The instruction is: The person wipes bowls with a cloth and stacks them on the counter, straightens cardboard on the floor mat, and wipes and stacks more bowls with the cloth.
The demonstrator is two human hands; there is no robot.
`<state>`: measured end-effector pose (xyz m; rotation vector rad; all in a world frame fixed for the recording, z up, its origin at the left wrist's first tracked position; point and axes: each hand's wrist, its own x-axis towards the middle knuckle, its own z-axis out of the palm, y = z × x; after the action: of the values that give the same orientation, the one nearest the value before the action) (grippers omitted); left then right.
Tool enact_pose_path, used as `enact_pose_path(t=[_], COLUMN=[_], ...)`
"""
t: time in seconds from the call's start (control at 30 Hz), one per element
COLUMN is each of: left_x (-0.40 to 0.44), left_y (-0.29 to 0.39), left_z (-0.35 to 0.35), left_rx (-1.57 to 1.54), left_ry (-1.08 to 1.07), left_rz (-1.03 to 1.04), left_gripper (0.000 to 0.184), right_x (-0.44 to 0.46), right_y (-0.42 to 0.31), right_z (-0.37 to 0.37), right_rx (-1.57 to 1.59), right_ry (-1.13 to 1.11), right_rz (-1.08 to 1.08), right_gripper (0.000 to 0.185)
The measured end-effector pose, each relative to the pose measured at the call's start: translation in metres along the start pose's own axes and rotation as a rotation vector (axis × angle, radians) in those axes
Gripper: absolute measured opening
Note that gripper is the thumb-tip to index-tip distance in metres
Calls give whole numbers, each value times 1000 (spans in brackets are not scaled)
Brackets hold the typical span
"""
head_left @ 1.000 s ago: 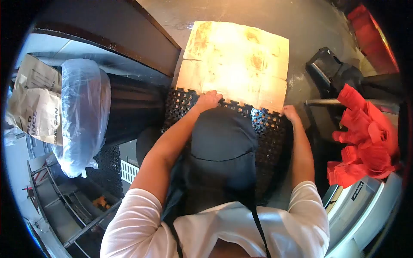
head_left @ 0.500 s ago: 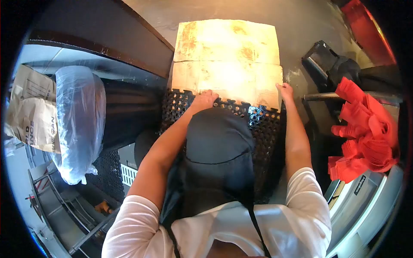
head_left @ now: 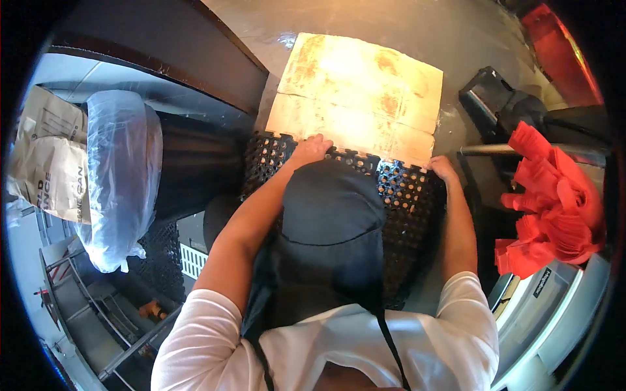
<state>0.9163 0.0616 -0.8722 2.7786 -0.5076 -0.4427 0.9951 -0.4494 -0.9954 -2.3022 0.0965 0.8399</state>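
A flattened cardboard sheet (head_left: 355,81), creased across and stained, lies on the floor ahead, tilted clockwise. Its near edge meets a black rubber mat (head_left: 407,182) full of round holes. My left hand (head_left: 312,149) is closed at that near edge, left of the middle, with fingers over the cardboard; the thumb's grip is hard to see. At the near right corner, my right hand (head_left: 442,167) pinches the cardboard where it meets the mat. A black cap and apron straps block the view of much of the mat.
A dark panel (head_left: 176,49) stands to the left. Below it are a plastic-wrapped bundle (head_left: 122,176) and brown paper bags (head_left: 55,156). On the right are a black dustpan-like item (head_left: 486,98), a metal bar (head_left: 489,150), a red bundle (head_left: 554,202) and a clear bin (head_left: 544,300).
The cardboard has turned clockwise, its far edge shifting right. My right hand has moved down and slightly right with the near right corner. My left hand has stayed about where it was.
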Motion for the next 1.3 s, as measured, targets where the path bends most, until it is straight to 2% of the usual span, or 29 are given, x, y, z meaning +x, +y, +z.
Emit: enact_pose_path(t=[0.13, 0.23, 0.33, 0.37, 0.47, 0.53, 0.67, 0.77, 0.9, 0.93, 1.0, 1.03, 1.13, 1.2, 1.3], left_x=[6, 12, 7, 4, 5, 11, 10, 11, 11, 11, 10, 7, -4, -26, -68], left_y=[-4, -13, -8, -5, -1, -8, -1, -6, 3, 3, -3, -6, -15, -1, 14], left_z=[8, 23, 18, 15, 13, 22, 7, 12, 8, 8, 15, 19, 23, -10, -56], left_rx=[6, 66, 71, 54, 57, 126, 65, 57, 68, 93, 97, 99, 76, 33, -72], left_ry=[-10, -14, 65, 79, 71, -3, -77, -89, -96, -102, -32, 1, 88, 85, 54], left_rz=[-6, -5, 27, 27, 10, -19, -50, -58, -77, -84, -29, -5, -34, -89, -119], left_gripper=[33, 28, 27, 26, 26, 29, 35, 40, 46, 49, 50, 51, 54, 57, 63], right_x=[0, 3, -13, -13, 25, 28, 4, -14, -16, -21, -47, -56, -79, -115, -204], right_y=[-7, -19, -90, -104, -65, -56, -32, -17, -16, -16, -69, -81, -107, -144, -211], right_z=[-2, -4, -10, 0, 14, 10, 6, 10, 2, -2, -15, -13, -1, 15, 43], right_rx=[-132, 589, 636, 670, 652, 610, 590, 426, 264, 83, -276, -464, -588, -402, -136], right_ry=[-31, 39, 232, 314, 263, 195, 150, 211, 137, 151, 175, 232, 806, 975, 791], right_rz=[23, 140, 165, 91, -129, -52, 71, 48, -51, 29, 183, 152, -285, -278, -189], right_gripper=[30, 36, 41, 36, 32, 28, 26, 25, 29, 30, 30, 23, 24, 20, 16])
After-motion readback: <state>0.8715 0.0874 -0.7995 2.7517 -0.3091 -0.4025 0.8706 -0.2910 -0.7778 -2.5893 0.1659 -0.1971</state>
